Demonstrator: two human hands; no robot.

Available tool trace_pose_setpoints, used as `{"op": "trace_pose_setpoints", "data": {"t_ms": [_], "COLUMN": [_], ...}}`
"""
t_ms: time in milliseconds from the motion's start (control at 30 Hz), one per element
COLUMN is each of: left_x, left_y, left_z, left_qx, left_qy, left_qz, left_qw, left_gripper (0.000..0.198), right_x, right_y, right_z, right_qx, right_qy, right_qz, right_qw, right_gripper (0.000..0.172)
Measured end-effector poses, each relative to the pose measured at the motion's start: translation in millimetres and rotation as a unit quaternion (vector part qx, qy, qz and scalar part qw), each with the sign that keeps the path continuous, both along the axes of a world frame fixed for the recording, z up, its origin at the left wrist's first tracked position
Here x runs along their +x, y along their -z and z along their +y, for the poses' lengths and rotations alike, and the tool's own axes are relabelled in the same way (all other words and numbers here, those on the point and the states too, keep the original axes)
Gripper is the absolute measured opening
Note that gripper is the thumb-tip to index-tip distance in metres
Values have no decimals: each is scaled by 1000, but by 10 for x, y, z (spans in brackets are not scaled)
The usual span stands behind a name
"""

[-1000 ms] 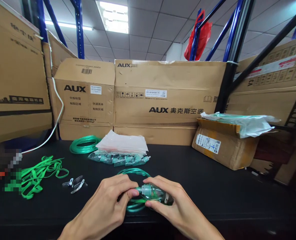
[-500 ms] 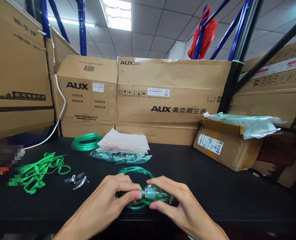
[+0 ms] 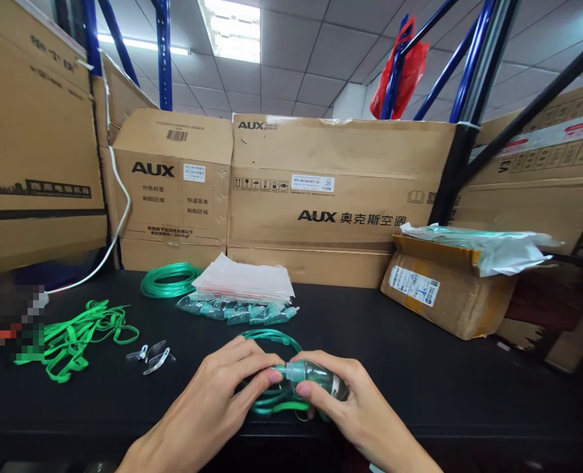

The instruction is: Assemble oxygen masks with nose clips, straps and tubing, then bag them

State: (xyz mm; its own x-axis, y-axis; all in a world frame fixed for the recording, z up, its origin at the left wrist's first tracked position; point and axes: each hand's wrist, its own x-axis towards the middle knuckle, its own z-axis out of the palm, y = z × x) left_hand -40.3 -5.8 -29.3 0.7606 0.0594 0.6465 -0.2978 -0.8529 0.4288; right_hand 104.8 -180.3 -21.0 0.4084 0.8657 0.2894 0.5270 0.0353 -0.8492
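Note:
Near the front of the black table I hold a clear green-tinted oxygen mask [image 3: 323,376] in my right hand [image 3: 353,394], thumb and fingers wrapped round its body. Its pale connector [image 3: 295,372] points left. My left hand [image 3: 237,384] is closed in a pinch on the end of the green oxygen tubing [image 3: 270,335], right at that connector. Whether the tube is fully seated there, I cannot tell. Coils of the tubing lie behind and beneath both hands. A bright green elastic strap [image 3: 291,407] shows below the mask, partly hidden by my right hand.
Green elastic straps [image 3: 82,335] and several small clear-and-metal pieces [image 3: 153,357] lie on the left. Behind are coiled green tubing [image 3: 168,281], white sheets [image 3: 245,279] and clear plastic parts [image 3: 239,310]. An open carton [image 3: 444,289] stands right; large cartons [image 3: 341,177] wall the back.
My right fingers have closed further round the mask, which has turned and shows more of its body. The green strap below it has come into view. My left hand has shifted slightly.

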Motion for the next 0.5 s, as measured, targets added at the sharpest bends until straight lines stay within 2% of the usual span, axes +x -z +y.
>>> {"op": "trace_pose_setpoints", "data": {"t_ms": [300, 500], "left_x": [22, 34], "left_y": [128, 198], "left_z": [7, -28], "left_qx": [44, 98], "left_qy": [-41, -45], "left_qz": [-20, -55], "left_qw": [998, 993], "left_gripper": [16, 18], "right_x": [32, -11], "right_y": [123, 82], "right_z": [43, 61], "right_qx": [7, 5], "right_qy": [71, 16], "right_qz": [-27, 15], "right_qw": [997, 1000], "right_gripper": [29, 29]}}
